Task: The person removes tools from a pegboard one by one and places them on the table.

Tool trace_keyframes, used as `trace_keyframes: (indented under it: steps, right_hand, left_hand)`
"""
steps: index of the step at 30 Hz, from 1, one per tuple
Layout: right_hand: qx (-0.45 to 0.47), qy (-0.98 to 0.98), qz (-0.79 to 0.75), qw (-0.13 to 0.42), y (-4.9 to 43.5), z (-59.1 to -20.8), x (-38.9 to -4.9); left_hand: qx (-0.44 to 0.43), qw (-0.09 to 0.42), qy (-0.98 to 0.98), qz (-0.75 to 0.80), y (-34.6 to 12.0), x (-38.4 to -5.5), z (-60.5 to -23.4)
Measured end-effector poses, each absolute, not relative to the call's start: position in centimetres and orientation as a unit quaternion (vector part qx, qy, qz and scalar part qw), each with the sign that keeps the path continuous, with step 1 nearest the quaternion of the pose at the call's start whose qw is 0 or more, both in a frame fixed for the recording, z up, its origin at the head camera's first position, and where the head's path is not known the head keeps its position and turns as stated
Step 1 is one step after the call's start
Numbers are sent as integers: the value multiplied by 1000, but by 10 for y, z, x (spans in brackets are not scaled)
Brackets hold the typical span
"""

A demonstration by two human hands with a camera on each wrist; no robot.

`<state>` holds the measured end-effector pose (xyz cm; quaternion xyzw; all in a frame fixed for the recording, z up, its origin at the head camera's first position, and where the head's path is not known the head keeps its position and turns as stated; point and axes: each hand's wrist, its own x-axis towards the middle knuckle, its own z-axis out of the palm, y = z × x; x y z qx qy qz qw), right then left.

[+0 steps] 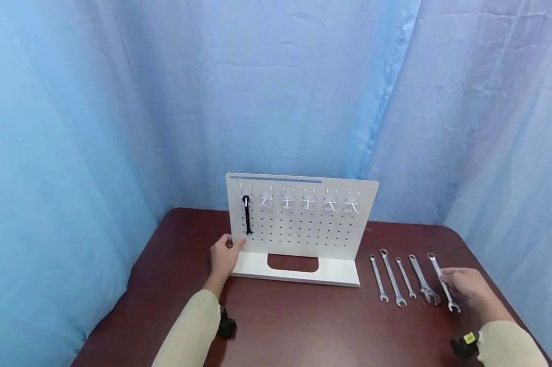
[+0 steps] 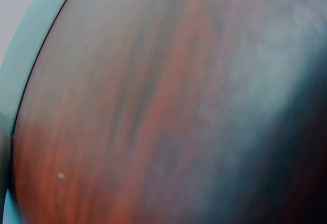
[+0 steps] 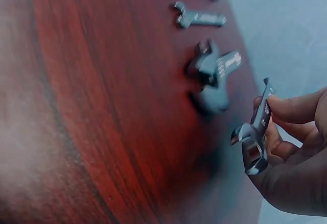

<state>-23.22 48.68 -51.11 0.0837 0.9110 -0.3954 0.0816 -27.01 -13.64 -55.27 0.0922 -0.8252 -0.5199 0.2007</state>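
My left hand grips the left edge of a white pegboard stand, thumb on its front face. A black wrench hangs on the leftmost hook of that board. On the right, my right hand pinches a silver combination wrench between thumb and fingers; the right wrist view shows its open end pointing at the camera. Beside it lies an adjustable wrench, then more silver combination wrenches in a row. The left wrist view has mostly blurred tabletop, with the stand's pale base at the left.
Several white hooks run along the upper board to the right of the black wrench. The dark red-brown table carries everything. Light blue curtains close in the back and both sides. The stand's base has a cut-out opening.
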Motion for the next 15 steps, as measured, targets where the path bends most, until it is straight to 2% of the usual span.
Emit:
trace_keyframes:
  steps: [7,15]
  right_hand:
    - [108,915,-385,58,492,-527,-250]
    - [100,956,-276,14,484,-523,-251]
  left_hand:
    - [90,202,-829,-514,-138,-270,-552]
    - [92,203,-828,-515,-136,-271,-553]
